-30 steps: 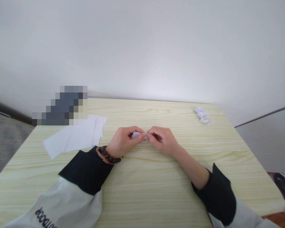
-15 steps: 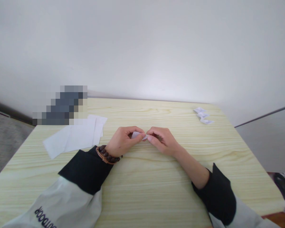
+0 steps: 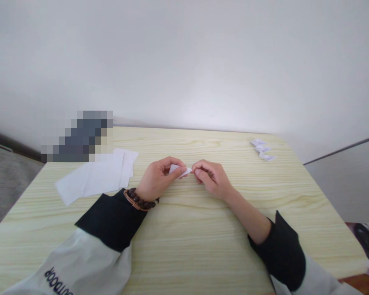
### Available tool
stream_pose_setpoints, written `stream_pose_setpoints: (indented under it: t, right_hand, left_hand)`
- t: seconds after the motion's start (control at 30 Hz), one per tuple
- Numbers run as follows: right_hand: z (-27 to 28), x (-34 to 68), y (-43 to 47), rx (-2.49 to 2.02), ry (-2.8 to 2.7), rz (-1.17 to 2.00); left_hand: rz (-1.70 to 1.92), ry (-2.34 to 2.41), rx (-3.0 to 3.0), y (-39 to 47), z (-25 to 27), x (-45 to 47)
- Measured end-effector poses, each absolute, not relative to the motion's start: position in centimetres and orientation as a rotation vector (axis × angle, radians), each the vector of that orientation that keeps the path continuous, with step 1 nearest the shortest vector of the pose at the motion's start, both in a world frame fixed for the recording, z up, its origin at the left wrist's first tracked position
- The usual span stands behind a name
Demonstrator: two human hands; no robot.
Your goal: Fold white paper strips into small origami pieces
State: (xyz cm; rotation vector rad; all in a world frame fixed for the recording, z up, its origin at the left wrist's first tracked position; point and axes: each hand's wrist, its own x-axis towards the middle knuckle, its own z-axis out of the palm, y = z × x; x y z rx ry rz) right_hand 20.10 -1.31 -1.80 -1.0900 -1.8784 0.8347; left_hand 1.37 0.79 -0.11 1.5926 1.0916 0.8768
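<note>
Between my hands, above the middle of the table, is a small piece of folded white paper [image 3: 185, 172] with a pointed right end. My left hand [image 3: 161, 176], with a beaded bracelet at the wrist, pinches it between thumb and fingers. My right hand [image 3: 211, 177] has its fingers curled and its fingertips at the paper's pointed end. Part of the paper is hidden behind the left thumb and fingers.
Flat white paper sheets [image 3: 103, 174] overlap on the left of the table [image 3: 190, 246]. A blurred-out dark object [image 3: 80, 139] is behind them. Several small folded paper pieces [image 3: 261, 149] sit in a row at the back right. A white wall [image 3: 184, 61] borders the far edge.
Both hands have lifted slightly, away from me. More of the folded paper shows, and my right thumb has drawn back from its tip.
</note>
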Motion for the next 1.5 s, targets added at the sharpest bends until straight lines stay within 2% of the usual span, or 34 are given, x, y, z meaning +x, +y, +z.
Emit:
stream_pose_setpoints:
  t: [0.2,0.33,0.5,1.1,1.5]
  right_hand:
    - [-1.5,19.7,-1.4,-1.129,-1.922,0.796]
    - [-1.9,19.8,-1.1,-1.178,-1.649,0.815]
    - [-2.3,19.9,-0.9,-1.162,-1.578,0.883]
    - [-1.7,19.8,-1.1,-1.22,-1.849,0.473]
    - [-1.7,19.8,-1.3,-1.145,-1.962,0.584]
  left_hand:
    - [0.861,1.033,1.573,0.7,-0.5,1.3]
    - [0.964,0.985,1.545,0.7,-0.8,1.4]
    - [1.098,1.159,1.573,0.9,-1.0,1.2]
    - [0.929,1.172,1.56,0.7,0.6,1.2]
    - [0.777,1.047,1.66,1.2,-0.2,0.7]
